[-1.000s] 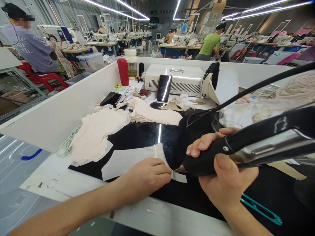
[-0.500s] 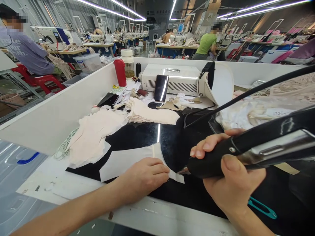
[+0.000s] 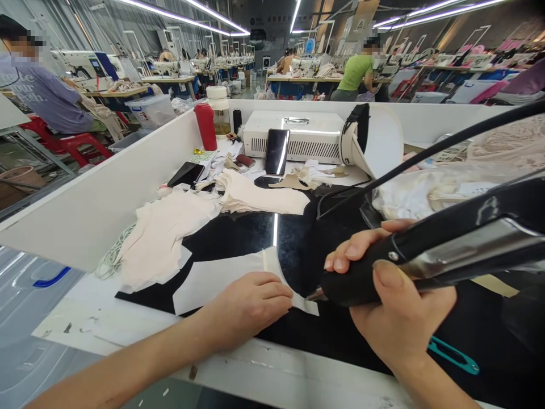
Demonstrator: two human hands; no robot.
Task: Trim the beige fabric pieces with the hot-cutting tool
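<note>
My left hand (image 3: 251, 309) lies on a white cut fabric piece (image 3: 221, 278), fingers side by side and slightly bent, pressing it to the black work surface (image 3: 293, 335). The thumb is hidden. A cream strip (image 3: 269, 260) runs along the piece's right part. My right hand (image 3: 398, 307) is closed round a thick black hand-held tool (image 3: 357, 281) with a metal lever, its thumb on top near the lever. The tool's narrow metal tip (image 3: 315, 294) is at the fabric's narrow right end, just right of my left fingertips; contact is hard to make out.
Cream fabric pieces lie in a loose pile (image 3: 166, 236) and a neat stack (image 3: 264, 193). Behind them are a phone (image 3: 276, 152), a white vented box (image 3: 293, 133) and a red bottle (image 3: 205, 126). A black cable (image 3: 426, 153) arches at right; teal thread snips (image 3: 455, 355) lie near my right wrist.
The tool's handle and my right hand have shifted very slightly left. My left hand and the white fabric piece stay in place; the whole view has moved a little.
</note>
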